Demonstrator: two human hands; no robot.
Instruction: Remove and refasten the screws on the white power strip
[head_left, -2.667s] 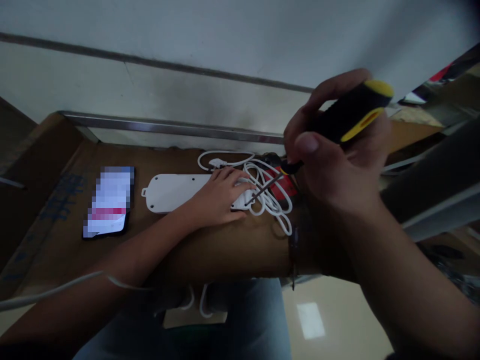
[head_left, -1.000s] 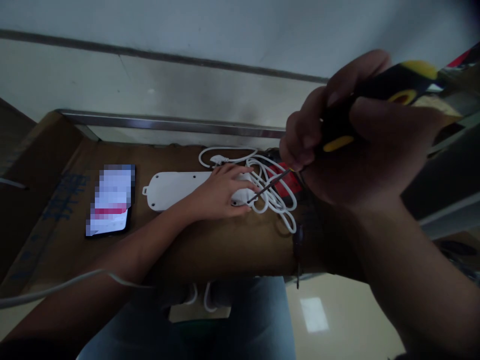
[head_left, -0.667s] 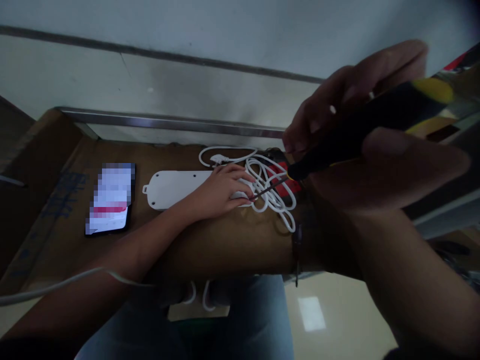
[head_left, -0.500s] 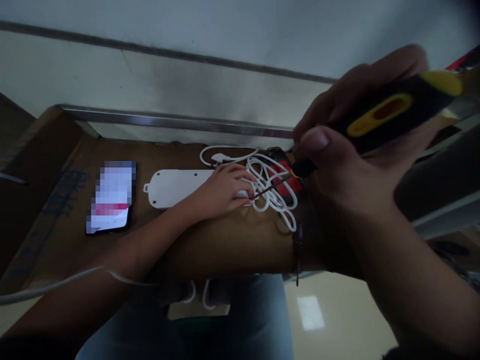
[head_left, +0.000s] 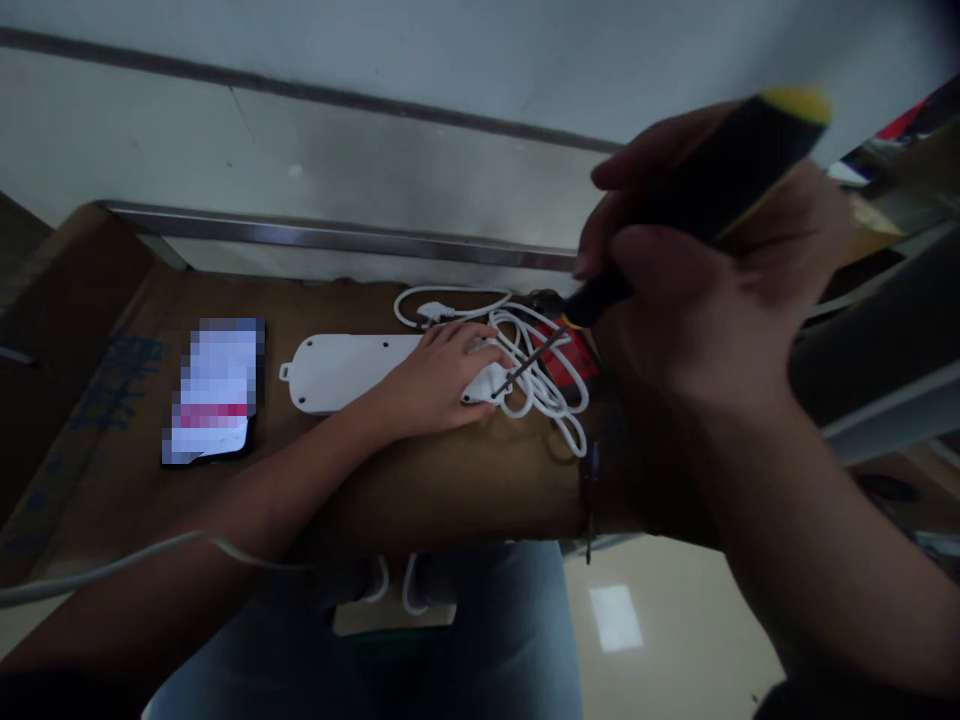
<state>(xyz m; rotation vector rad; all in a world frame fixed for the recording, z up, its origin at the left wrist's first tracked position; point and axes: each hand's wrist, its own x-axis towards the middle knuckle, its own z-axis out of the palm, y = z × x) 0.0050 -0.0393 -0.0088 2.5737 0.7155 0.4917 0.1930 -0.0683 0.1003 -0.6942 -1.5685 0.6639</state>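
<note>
A white power strip (head_left: 352, 375) lies with its underside up, dark screw spots showing near its edges. My left hand (head_left: 442, 375) grips it near its right end, fingers curled over the far side and thumb by the near edge. In my right hand (head_left: 697, 310) is a screwdriver (head_left: 739, 165) with a black and yellow handle, held at a slant. Its thin shaft points down to the left, and the tip appears at the strip's right end, beside my left fingers. Whether it sits in a screw I cannot tell. A white cord (head_left: 574, 435) lies coiled just right of the strip.
Brown cardboard (head_left: 450, 495) covers the work surface. A phone (head_left: 214, 390) with its screen lit lies at the left. Behind the strip rests a white plug (head_left: 435, 313). Under the cord is a red and black object (head_left: 571, 362). A metal rail (head_left: 337, 238) runs along the back.
My right hand has turned the screwdriver: its handle is now tilted more steeply and farther left. My left fingers have shifted back slightly, showing more of the strip's right end.
</note>
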